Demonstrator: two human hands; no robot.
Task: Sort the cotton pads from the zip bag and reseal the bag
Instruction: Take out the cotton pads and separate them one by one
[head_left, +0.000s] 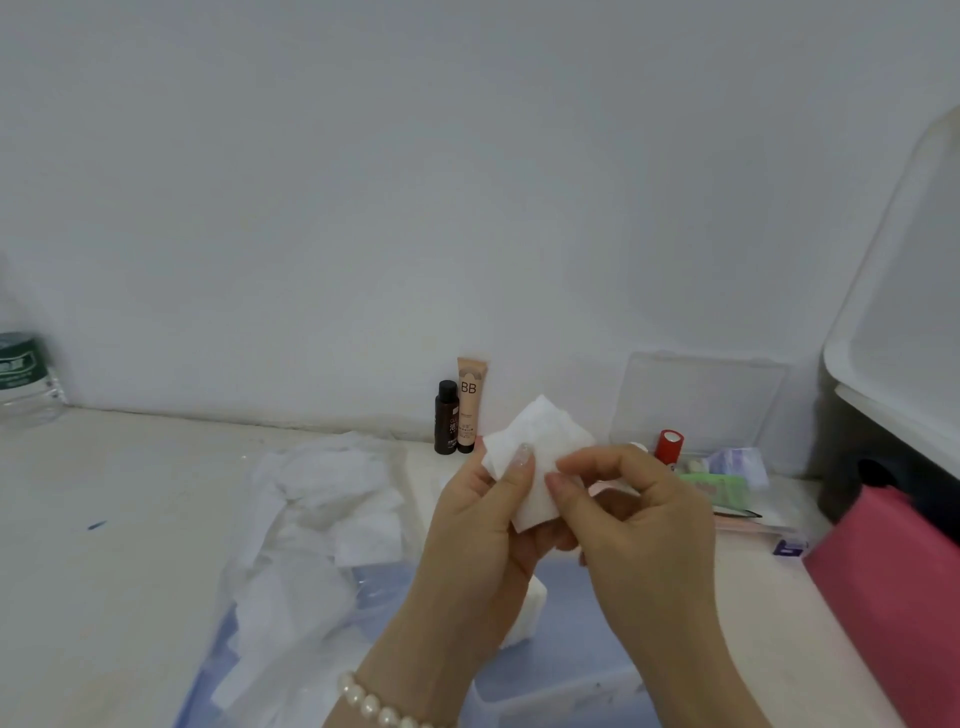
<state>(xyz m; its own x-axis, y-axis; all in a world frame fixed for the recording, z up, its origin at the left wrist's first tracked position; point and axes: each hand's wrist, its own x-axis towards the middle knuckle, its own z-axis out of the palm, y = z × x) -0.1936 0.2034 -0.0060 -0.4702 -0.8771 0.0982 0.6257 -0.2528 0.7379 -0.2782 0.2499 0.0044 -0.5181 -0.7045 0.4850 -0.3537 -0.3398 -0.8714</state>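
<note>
I hold a small stack of white square cotton pads (535, 452) up above the table. My left hand (483, 525) grips the stack from below, with the thumb pressed on its front. My right hand (628, 514) pinches the stack's right edge between thumb and forefinger. Several more cotton pads (322, 525) lie spread in a loose pile on the table to the left. Under and in front of my hands lies the clear bluish zip bag (576, 644); a few pads (530, 608) show below my left hand, and whether they are inside the bag is unclear.
A dark bottle (445, 423) and a BB cream tube (470, 402) stand at the wall. A clear open box (696, 400) holds a red item (669, 446) and packets. A pink case (893, 582) sits right; a water bottle (26, 379) far left.
</note>
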